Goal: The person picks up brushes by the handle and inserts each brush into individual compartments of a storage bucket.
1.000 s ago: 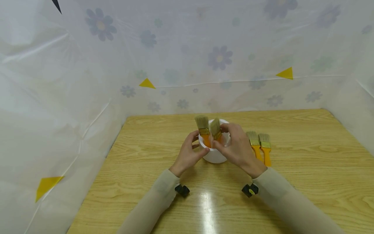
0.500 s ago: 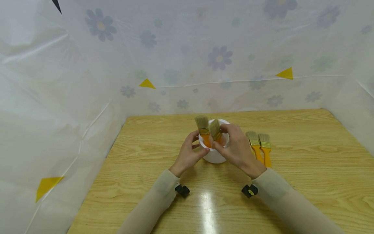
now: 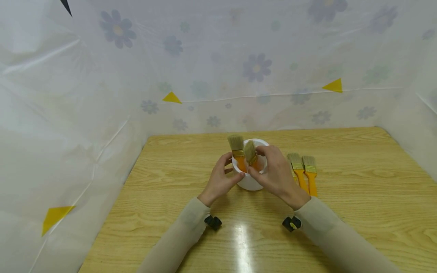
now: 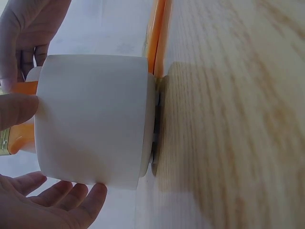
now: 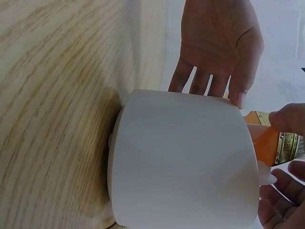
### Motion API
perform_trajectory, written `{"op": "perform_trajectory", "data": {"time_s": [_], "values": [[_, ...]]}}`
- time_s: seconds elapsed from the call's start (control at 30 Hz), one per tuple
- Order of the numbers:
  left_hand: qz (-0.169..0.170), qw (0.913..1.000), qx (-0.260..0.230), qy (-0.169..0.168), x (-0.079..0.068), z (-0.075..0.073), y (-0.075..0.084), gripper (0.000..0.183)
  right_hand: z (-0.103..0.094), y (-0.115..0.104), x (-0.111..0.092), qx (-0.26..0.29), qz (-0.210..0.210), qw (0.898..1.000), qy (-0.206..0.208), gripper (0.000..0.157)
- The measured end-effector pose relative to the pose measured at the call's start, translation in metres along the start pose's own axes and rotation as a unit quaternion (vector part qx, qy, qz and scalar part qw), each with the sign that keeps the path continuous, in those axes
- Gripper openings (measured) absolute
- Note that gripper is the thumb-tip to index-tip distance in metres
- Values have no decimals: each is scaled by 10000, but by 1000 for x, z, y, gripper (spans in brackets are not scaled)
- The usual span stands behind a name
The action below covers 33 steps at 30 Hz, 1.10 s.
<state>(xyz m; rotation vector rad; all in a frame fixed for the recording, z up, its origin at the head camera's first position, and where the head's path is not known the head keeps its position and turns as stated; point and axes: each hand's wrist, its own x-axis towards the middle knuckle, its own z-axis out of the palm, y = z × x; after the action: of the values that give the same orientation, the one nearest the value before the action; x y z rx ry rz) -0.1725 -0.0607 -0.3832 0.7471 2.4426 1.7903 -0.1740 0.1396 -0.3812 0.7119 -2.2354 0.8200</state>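
A white round container [image 3: 250,184] stands on the wooden table. My left hand [image 3: 221,178] holds its left side, the thumb at the near rim; fingertips touch the wall in the left wrist view. One flat paintbrush [image 3: 236,143] stands in the container, orange handle down and pale bristles up. Beside it, my right hand [image 3: 276,170] pinches a second paintbrush [image 3: 250,152] between thumb and fingers, bristles up and tilted, over the opening. Most of that brush's handle is hidden inside the container. The right wrist view shows an orange handle [image 5: 267,145] beyond the rim.
Right of the container lie more orange-handled paintbrushes [image 3: 310,172] on the table [image 3: 362,189], one partly hidden behind my right hand. Pale flowered sheeting [image 3: 215,68] hangs behind the table and at both sides, marked with yellow triangles [image 3: 332,86].
My right hand has moved slightly down and left, and the paintbrush in it has sunk a little and turned. The left hand and the container stay in place.
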Motion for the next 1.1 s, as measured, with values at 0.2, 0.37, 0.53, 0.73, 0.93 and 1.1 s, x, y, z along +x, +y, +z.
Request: {"op": "perform_trajectory", "data": {"time_s": [0.2,0.37,0.53,0.73,0.93,1.1], "values": [[26,10000,-28,-18,0,0,-1,65,0,0,-2,33,14,10000,-39,52],[76,10000,-32,-9,1,0,-1,65,0,0,-2,42,-8,10000,-49,52],[82,10000,-48,12,1,0,-1,64,-2,-1,-3,103,-13,9999,-83,54],[84,9999,-16,59,0,0,-1,64,-8,-1,-6,201,105,9995,-218,56],[42,10000,1,76,1,1,-3,64,-15,4,-8,168,144,9996,-195,58],[21,9999,4,138,5,5,-26,68,-21,9,-10,189,221,9995,-140,52]]}}
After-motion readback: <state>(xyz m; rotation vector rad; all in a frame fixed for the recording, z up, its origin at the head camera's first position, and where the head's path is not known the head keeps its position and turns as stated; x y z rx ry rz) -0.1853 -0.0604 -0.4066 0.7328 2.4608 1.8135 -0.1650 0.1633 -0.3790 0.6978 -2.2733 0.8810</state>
